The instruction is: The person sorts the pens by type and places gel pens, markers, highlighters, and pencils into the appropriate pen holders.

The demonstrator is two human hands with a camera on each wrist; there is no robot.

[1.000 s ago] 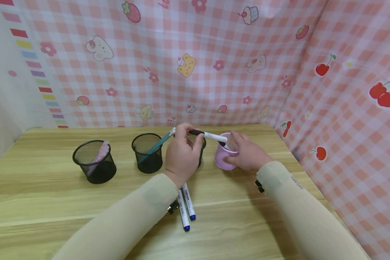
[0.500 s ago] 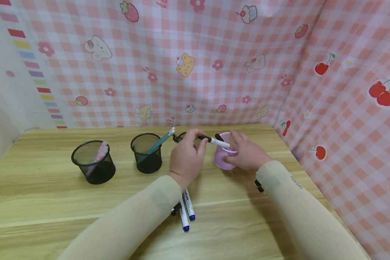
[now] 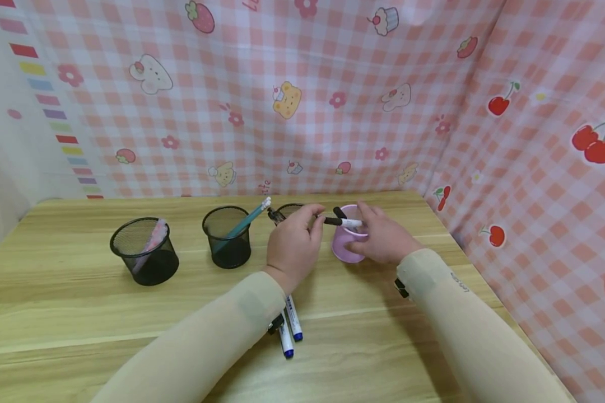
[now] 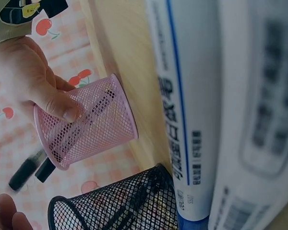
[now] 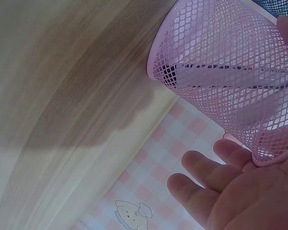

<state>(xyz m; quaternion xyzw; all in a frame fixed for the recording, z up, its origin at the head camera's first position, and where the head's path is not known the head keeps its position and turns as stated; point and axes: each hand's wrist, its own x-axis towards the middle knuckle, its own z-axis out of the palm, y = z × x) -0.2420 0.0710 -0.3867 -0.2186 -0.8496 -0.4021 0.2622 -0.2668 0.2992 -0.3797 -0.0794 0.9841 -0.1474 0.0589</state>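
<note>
My right hand (image 3: 383,235) grips the pink mesh pen cup (image 3: 345,251) at its rim, the thumb lying on the near side in the left wrist view. A white marker with a black cap (image 3: 352,223) slants into its mouth, cap outward. Just left of that cap are the fingertips of my left hand (image 3: 293,240); the left wrist view shows a small gap between the fingers (image 4: 6,211) and the blurred cap (image 4: 24,175). A second black-capped marker (image 3: 339,212) stands inside the cup, its body visible through the mesh (image 5: 211,75).
Two blue-capped white markers (image 3: 294,322) lie on the wooden table below my left wrist. A black mesh cup (image 3: 288,208) is partly hidden behind the left hand. Further left, one black cup (image 3: 231,253) holds teal sticks and another (image 3: 153,267) holds pinkish ones.
My left hand has moved right and slightly down, carrying the black-capped marker into the pink cup's mouth, and its fingers have come off the cap. The right hand stays on the cup.
</note>
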